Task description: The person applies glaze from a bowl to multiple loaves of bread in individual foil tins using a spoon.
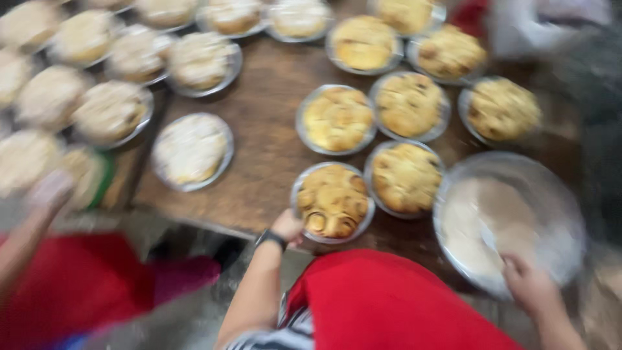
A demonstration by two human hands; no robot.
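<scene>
Wooden table edge, left hand touching nearest pie tin.

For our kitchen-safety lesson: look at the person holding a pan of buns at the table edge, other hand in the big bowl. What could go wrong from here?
1. The pan under the left hand sits at the table edge; a nudge might tip it off.
2. The right hand grips a utensil in the bowl, which also sits near the edge; brisk scooping could spill topping.
3. The pans are crowded, so sliding one may knock its neighbours.
</scene>
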